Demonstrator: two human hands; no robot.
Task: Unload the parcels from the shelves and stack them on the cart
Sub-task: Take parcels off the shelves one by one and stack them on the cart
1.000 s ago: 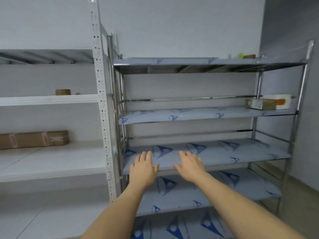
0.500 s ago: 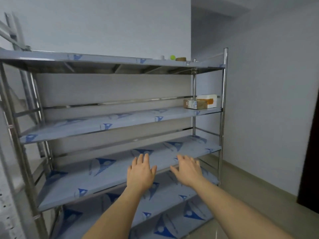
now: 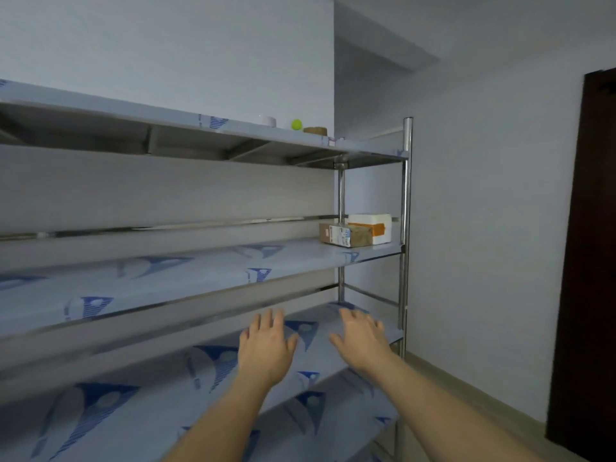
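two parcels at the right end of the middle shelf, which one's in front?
The brown cardboard box with the printed label. It sits nearer the shelf's front edge, overlapping the taller white box with orange tape behind it.

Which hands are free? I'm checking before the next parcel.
Both free: left hand and right hand have fingers spread, holding nothing, below the brown parcel.

Dim, bluish, even light; wide-angle bending at the edges, motion blur on the near shelves [image 3: 140,331].
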